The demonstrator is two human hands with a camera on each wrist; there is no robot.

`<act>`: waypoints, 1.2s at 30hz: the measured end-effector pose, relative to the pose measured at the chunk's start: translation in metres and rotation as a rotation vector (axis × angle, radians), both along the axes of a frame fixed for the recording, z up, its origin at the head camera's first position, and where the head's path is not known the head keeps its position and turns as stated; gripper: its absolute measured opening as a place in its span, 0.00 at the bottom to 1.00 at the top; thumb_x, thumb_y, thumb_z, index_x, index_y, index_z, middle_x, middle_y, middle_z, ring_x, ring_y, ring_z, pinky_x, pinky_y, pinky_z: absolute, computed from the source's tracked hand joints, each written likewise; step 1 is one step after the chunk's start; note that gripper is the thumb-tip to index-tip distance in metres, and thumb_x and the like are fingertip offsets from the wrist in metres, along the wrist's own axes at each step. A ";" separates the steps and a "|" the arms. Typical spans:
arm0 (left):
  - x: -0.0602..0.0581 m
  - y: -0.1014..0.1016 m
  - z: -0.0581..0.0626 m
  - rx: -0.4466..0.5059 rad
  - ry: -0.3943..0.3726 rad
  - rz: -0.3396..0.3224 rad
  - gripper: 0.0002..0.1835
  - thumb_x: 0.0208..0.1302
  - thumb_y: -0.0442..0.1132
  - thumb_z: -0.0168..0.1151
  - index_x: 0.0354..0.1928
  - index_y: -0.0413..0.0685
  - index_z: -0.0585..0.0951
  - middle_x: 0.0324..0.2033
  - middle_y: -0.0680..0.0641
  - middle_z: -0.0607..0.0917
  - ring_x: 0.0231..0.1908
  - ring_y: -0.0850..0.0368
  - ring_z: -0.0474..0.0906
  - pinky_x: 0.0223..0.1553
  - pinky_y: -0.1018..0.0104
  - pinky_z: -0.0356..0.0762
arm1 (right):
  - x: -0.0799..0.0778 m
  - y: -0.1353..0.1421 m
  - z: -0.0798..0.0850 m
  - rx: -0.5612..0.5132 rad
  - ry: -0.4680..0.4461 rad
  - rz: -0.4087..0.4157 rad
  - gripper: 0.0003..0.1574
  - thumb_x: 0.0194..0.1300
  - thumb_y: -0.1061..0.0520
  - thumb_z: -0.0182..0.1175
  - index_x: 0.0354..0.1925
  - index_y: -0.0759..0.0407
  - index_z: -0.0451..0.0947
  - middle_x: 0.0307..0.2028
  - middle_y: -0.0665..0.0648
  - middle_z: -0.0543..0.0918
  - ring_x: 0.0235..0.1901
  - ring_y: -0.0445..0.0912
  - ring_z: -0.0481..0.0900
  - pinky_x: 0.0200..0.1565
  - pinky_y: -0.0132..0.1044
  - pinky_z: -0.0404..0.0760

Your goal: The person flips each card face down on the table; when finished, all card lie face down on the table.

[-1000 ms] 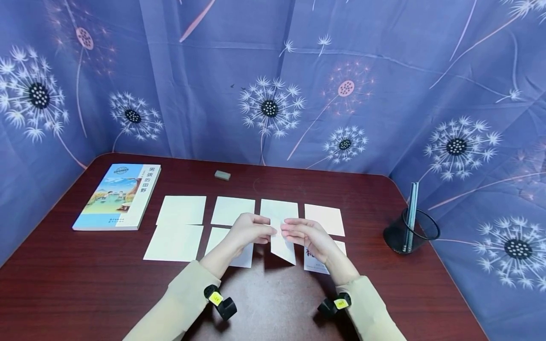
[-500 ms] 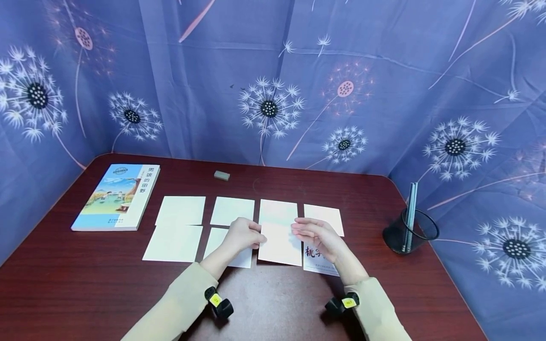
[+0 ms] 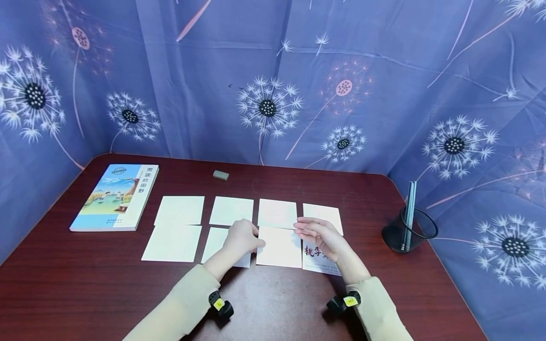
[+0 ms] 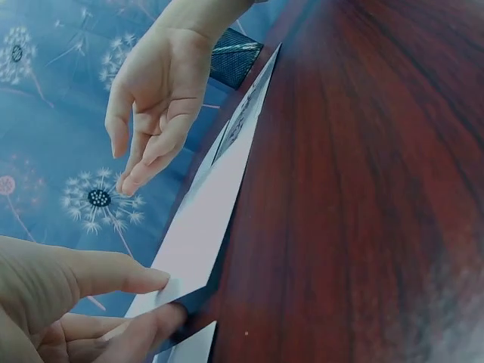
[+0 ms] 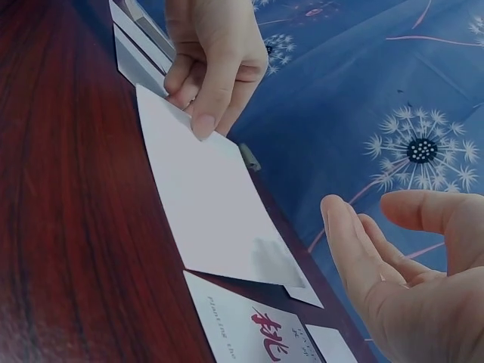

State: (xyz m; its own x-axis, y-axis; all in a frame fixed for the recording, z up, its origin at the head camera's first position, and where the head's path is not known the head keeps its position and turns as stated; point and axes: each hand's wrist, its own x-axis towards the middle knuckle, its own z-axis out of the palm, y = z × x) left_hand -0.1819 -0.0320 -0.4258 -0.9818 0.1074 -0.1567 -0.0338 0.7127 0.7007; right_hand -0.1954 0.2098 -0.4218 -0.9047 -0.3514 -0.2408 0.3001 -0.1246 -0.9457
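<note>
My left hand (image 3: 241, 240) pinches the left edge of a blank white card (image 3: 279, 249) between thumb and fingers. In the left wrist view this card (image 4: 203, 231) slants, its near edge lifted off the table. My right hand (image 3: 323, 239) hovers at the card's right side, fingers loosely extended and holding nothing. Under that hand, partly covered, lies a white card with red Chinese characters (image 3: 314, 263). In the right wrist view the left thumb lies on top of the blank card (image 5: 204, 197).
Other blank cards, such as the far-left one (image 3: 172, 244), form two rows on the dark red table (image 3: 273, 303). A book (image 3: 113, 196) lies at the back left, with an eraser (image 3: 221, 175) behind the cards. A black mesh pen holder (image 3: 396, 237) with pencils (image 3: 409, 215) stands on the right.
The blank card, upright between both hands a second ago, has swung down to lie nearly flat in the front row. My right hand has let go of it and moved slightly right.
</note>
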 end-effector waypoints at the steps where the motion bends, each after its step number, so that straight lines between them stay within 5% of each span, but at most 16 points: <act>1: 0.000 0.000 0.000 -0.018 0.004 -0.005 0.15 0.49 0.36 0.70 0.40 0.35 0.86 0.11 0.52 0.82 0.15 0.64 0.79 0.29 0.69 0.80 | 0.000 0.000 0.000 -0.001 0.000 0.001 0.32 0.71 0.66 0.45 0.66 0.84 0.53 0.39 0.48 0.87 0.40 0.37 0.86 0.47 0.26 0.83; 12: 0.003 0.000 0.000 -0.077 0.065 0.002 0.14 0.50 0.37 0.73 0.38 0.37 0.87 0.23 0.48 0.87 0.17 0.63 0.81 0.26 0.69 0.80 | 0.000 0.000 0.000 -0.012 0.005 0.001 0.30 0.71 0.66 0.45 0.65 0.84 0.54 0.40 0.50 0.86 0.40 0.38 0.86 0.48 0.28 0.83; 19: 0.002 0.000 0.001 -0.117 0.100 0.009 0.14 0.48 0.39 0.74 0.37 0.38 0.88 0.35 0.43 0.89 0.32 0.52 0.84 0.32 0.63 0.84 | -0.001 0.000 0.000 -0.001 0.003 -0.003 0.31 0.71 0.66 0.45 0.65 0.85 0.53 0.40 0.50 0.86 0.40 0.38 0.86 0.48 0.28 0.83; 23: 0.004 -0.001 0.003 -0.103 0.097 0.018 0.13 0.48 0.38 0.74 0.37 0.39 0.88 0.35 0.44 0.89 0.32 0.53 0.85 0.32 0.63 0.84 | 0.000 0.001 0.000 0.000 0.000 -0.007 0.31 0.71 0.66 0.45 0.65 0.85 0.53 0.40 0.49 0.86 0.40 0.38 0.86 0.48 0.28 0.83; 30: 0.000 0.001 -0.004 0.150 0.135 -0.021 0.15 0.51 0.33 0.71 0.43 0.37 0.86 0.30 0.46 0.89 0.25 0.57 0.84 0.27 0.70 0.82 | 0.000 0.008 0.001 0.018 0.006 -0.019 0.33 0.72 0.65 0.46 0.67 0.85 0.51 0.41 0.49 0.87 0.41 0.37 0.86 0.49 0.29 0.82; 36: -0.006 0.012 -0.012 0.434 0.138 -0.088 0.25 0.50 0.30 0.72 0.53 0.36 0.80 0.42 0.40 0.88 0.41 0.49 0.87 0.41 0.64 0.85 | 0.002 0.024 0.004 0.061 0.037 -0.037 0.34 0.72 0.65 0.46 0.67 0.85 0.50 0.42 0.49 0.87 0.41 0.36 0.85 0.49 0.28 0.82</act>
